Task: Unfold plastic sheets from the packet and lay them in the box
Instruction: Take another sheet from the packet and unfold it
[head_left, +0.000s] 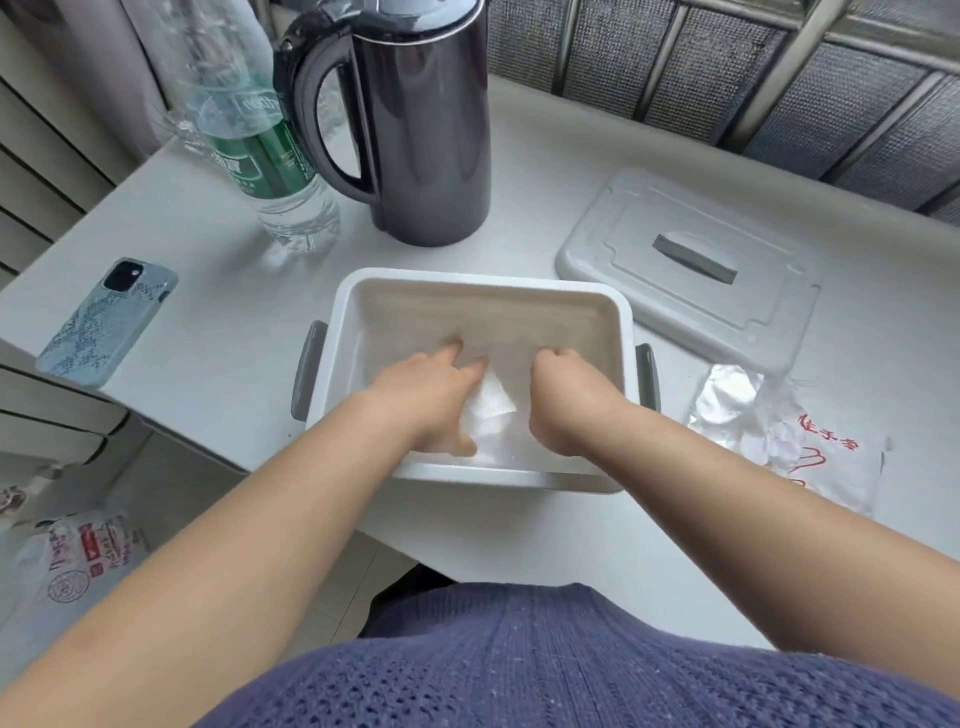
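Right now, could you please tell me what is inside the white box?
A whitish folded plastic sheet is inside the white box, between the left hand and right hand. The hands cover its edges and the floor beneath.

Right hand (566, 395) fingertips out of sight

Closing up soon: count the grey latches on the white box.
2. The left latch sits on one short end of the box, the right latch on the opposite end. Part of the near rim is covered.
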